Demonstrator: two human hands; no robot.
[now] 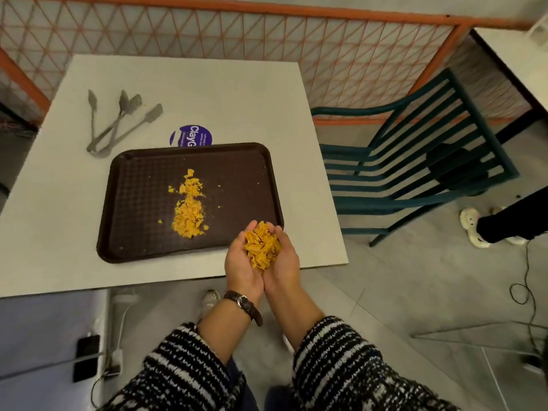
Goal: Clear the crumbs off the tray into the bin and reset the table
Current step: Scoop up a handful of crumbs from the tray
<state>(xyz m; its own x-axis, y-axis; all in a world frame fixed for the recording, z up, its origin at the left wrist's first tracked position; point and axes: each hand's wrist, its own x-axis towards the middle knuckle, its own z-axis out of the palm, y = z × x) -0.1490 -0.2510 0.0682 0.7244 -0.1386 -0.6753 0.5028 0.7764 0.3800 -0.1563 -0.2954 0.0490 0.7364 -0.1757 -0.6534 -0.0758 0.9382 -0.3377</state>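
Note:
A dark brown tray (237,173) lies on the white table (207,93). A strip of orange crumbs (188,207) remains in its middle. My left hand (238,264) and my right hand (287,262) are cupped together, palms up, at the tray's near right corner by the table's front edge. They hold a heap of orange crumbs (262,246) between them. No bin is in view.
Two metal tongs (118,126) lie at the table's far left. A purple round sticker (191,135) shows behind the tray. A teal slatted chair (415,170) stands to the right, an orange mesh fence (296,46) behind. Another person's leg and shoe (474,226) are at far right. Cables cross the floor.

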